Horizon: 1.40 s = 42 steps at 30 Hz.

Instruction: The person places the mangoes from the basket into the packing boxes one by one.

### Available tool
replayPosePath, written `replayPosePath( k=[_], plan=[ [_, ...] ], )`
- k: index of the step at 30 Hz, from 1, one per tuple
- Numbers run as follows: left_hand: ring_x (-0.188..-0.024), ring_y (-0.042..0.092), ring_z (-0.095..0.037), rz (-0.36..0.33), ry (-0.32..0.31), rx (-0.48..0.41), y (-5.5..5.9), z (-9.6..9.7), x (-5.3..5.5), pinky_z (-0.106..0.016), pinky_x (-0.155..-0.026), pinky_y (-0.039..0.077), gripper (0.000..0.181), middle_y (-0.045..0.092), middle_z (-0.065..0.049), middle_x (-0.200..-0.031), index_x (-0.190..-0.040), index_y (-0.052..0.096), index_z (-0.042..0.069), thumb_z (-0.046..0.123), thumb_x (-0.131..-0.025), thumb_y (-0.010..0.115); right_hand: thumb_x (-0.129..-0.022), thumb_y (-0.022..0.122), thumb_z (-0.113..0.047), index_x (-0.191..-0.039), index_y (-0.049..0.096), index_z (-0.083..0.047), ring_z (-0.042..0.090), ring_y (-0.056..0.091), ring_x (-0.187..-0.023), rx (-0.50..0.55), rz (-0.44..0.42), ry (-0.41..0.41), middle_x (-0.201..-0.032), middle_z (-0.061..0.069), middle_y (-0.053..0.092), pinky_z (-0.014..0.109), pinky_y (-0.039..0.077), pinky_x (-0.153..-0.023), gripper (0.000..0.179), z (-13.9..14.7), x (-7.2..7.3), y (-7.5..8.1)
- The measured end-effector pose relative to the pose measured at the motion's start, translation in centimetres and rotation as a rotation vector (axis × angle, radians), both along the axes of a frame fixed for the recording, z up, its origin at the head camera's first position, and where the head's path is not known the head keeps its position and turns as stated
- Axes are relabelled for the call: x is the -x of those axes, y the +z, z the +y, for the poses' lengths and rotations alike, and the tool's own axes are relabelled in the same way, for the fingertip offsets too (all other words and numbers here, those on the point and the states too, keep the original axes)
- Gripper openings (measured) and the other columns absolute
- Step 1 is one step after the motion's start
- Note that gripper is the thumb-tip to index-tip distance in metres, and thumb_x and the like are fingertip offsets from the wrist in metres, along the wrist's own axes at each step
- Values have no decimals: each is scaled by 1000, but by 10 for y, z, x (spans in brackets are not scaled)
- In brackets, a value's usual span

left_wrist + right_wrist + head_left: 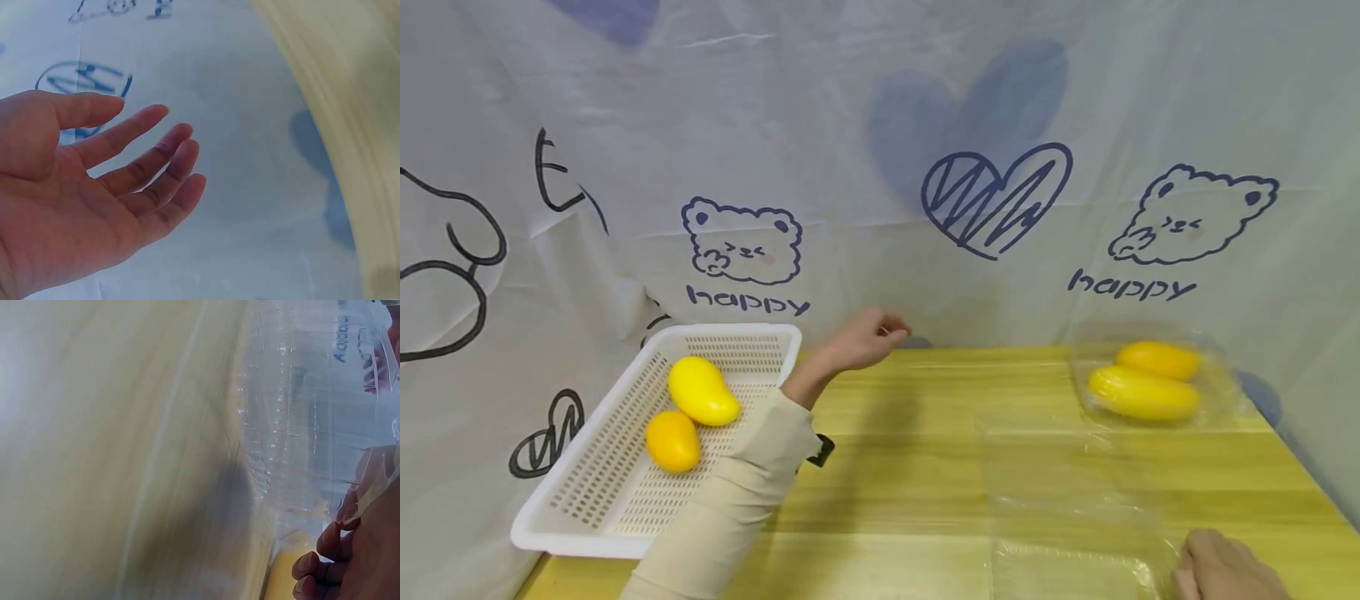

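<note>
My left hand [868, 337] hangs in the air over the back of the table, to the right of a white basket [576, 546]. It holds nothing; in the left wrist view the left hand [106, 181] has its fingers loosely bent and spread. At the front right, my right hand [1221, 567] grips the right edge of a clear plastic box [1067, 533], which stands with its lid up. The right wrist view has the right hand [356, 550] at the rim of this clear box [300, 425], its thumb partly seen through the plastic.
Two yellow mangoes [700, 392] [673, 442] lie in the basket. At the back right, another clear box [1217, 387] holds two yellow fruits [1142, 393] [1159, 361]. A printed white cloth [865, 167] hangs behind the wooden table [887, 467].
</note>
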State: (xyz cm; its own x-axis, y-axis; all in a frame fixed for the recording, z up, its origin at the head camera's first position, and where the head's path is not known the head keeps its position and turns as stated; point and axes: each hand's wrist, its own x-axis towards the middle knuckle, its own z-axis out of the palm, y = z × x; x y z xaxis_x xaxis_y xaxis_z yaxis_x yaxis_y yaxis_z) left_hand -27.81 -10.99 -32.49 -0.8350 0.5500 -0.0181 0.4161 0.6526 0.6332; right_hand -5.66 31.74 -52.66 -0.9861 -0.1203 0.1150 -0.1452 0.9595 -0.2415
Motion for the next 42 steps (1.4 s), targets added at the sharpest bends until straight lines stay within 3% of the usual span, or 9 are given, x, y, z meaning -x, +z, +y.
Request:
replayPosePath(
  k=[2,6,10,14,20,24,32,36,42],
  plan=[
    [-119,61,-36,16,33,18,5,-16,1,-45,-99,53,36,63,-24,-132,-135,61,-7,14,-108,48,-90,62,-9,-79,37,-18,11,29,-68,5,-33,5,-78,-4,33,26,24,-58,29,-10,4,5],
    [-117,61,-35,55,113,54,12,-48,2,-47,-97,53,36,64,-22,-131,-135,62,-5,14,-108,49,-97,43,-8,-81,38,-16,19,32,-71,-16,-90,-30,-76,-1,34,32,24,-62,18,-35,11,18],
    [-119,60,-37,70,151,81,17,-77,3,-50,-100,51,37,64,-24,-132,-136,61,-6,14,-108,48,-105,36,-16,-82,40,-14,20,33,-70,-37,-129,-45,-75,0,36,36,27,-62,24,-53,18,28],
    [-118,60,-40,92,183,94,24,-106,3,-53,-100,50,36,63,-27,-132,-136,59,-8,12,-108,48,-105,37,-18,-83,44,-14,18,37,-70,-15,-83,-33,-75,-1,39,36,30,-64,24,-68,25,34],
    [-116,59,-43,137,217,128,30,-140,-1,-56,-97,50,36,62,-29,-130,-134,59,-9,13,-107,49,-100,45,-14,-82,49,-15,16,40,-70,17,65,-20,-75,-3,41,36,34,-64,19,-84,38,35],
    [-117,58,-46,118,231,158,24,-166,-3,-57,-97,50,36,59,-32,-129,-134,57,-10,14,-107,49,-98,45,-13,-78,46,-16,17,39,-71,55,105,-2,-75,-2,40,34,33,-65,21,-96,44,37],
    [-111,59,-48,79,304,271,12,-220,-12,-59,-90,53,37,59,-35,-125,-133,56,-10,14,-105,53,-101,43,-14,-79,47,-14,18,39,-73,106,81,-10,-76,-1,41,32,33,-65,22,-117,63,39],
    [-110,57,-48,34,335,306,-1,-231,-10,-58,-89,53,41,55,-36,-128,-135,54,-9,17,-103,55,-101,42,-14,-78,46,-13,18,40,-72,126,96,-16,-76,0,43,33,33,-66,24,-122,74,40],
    [-124,46,-54,-36,397,340,-17,-241,0,-67,-101,43,54,43,-40,-142,-143,43,-12,20,-102,57,-101,43,-13,-78,47,-11,20,39,-70,133,111,-2,-75,2,43,35,36,-65,23,-132,93,42]
  ],
)
